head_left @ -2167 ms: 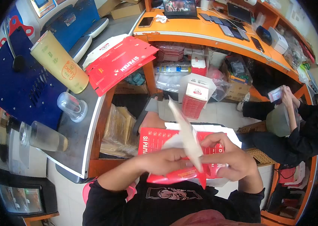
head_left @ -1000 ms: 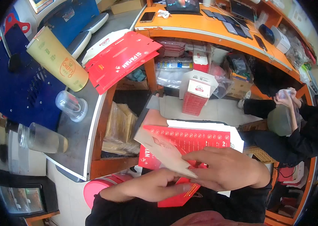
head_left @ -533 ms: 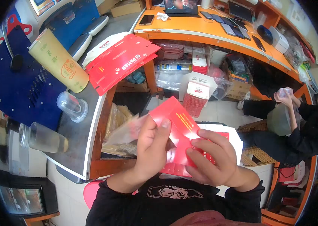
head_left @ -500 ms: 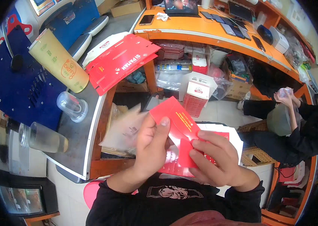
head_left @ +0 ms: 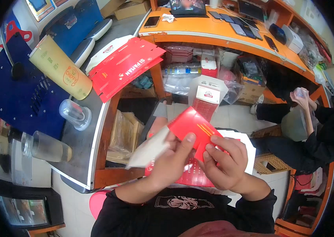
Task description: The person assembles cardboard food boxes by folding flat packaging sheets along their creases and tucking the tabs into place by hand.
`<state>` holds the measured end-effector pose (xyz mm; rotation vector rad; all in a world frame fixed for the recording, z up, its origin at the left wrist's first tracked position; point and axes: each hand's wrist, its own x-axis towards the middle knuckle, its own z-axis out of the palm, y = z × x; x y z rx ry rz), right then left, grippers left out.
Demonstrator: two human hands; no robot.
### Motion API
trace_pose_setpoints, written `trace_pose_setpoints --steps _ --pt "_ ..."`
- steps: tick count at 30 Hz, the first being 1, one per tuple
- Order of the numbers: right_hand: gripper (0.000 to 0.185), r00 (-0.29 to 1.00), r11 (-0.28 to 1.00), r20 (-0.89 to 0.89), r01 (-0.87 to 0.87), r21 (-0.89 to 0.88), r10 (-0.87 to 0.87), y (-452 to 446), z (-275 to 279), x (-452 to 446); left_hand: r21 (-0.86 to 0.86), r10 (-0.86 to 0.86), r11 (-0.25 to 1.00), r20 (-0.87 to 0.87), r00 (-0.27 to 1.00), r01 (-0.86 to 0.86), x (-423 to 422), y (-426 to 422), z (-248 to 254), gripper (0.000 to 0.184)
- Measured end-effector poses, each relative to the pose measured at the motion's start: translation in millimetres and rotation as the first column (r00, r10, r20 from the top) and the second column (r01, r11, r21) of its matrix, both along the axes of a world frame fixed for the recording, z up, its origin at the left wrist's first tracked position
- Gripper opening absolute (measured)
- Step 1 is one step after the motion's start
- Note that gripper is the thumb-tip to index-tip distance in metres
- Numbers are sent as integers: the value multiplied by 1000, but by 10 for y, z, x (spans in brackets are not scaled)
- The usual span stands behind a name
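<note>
In the head view, a red cardboard carton blank (head_left: 193,122) with yellow print is held up in front of my chest. Its pale inner panel (head_left: 149,149) sticks out to the left. My left hand (head_left: 171,166) grips it with the thumb pressed on the red face. On the other side, my right hand (head_left: 230,164) pinches a red edge between thumb and fingers. Beneath both hands, more flat red cardboard (head_left: 194,178) with a white flap (head_left: 250,152) lies across my lap.
Red carton blanks (head_left: 135,61), a tall paper cup (head_left: 61,69) and clear cups (head_left: 75,113) stand on the left counter (head_left: 88,158). Ahead are stacked red cartons (head_left: 206,100) and an orange desk (head_left: 198,28) with phones. At right, another person's hands (head_left: 302,96) hold something clear.
The carton blank has turned in my hands and shifted slightly right. Its pale panel, blurred at far left before, has swung in closer to my left hand.
</note>
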<state>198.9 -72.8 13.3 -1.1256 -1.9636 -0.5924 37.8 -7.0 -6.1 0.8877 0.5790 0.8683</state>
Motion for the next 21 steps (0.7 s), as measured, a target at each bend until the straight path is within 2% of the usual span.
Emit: trace_pose_setpoints --steps 1,4,7,10,11,14,15,18,19,21 --pt "15 1000 1000 8 12 21 -12 17 -24 0 17 34 999 15 999 -34 58 -84 44 30" --pt "19 1000 999 -22 15 -53 -16 38 -75 47 -30 34 999 126 991 -31 85 -155 -51 34" --pt "37 982 930 -186 -76 -359 9 -23 154 62 40 -4 999 123 992 -1 -19 -37 -17 37" --pt "58 874 758 -451 -414 -504 178 -27 168 267 97 -111 990 113 987 101 -143 5 52 37" --pt "67 871 725 -463 -424 -543 163 -16 196 295 166 -216 964 41 975 207 -161 28 85 35" --pt "72 845 620 -507 -492 -611 170 -41 251 319 169 -384 912 40 922 373 -160 -37 96 33" --pt "74 852 655 -505 -461 -599 138 -46 236 299 95 -373 925 41 927 368 -121 -53 147 30" --pt "76 858 751 -506 -392 -531 90 -70 123 240 193 -288 929 -152 945 314 -168 -55 -146 27" --pt "76 855 783 -507 -386 -487 106 -76 84 267 312 -159 922 -231 960 228 -160 -11 -244 27" --pt "72 834 831 -533 -394 -393 143 -91 15 311 552 129 830 -332 934 82 -128 99 -463 28"
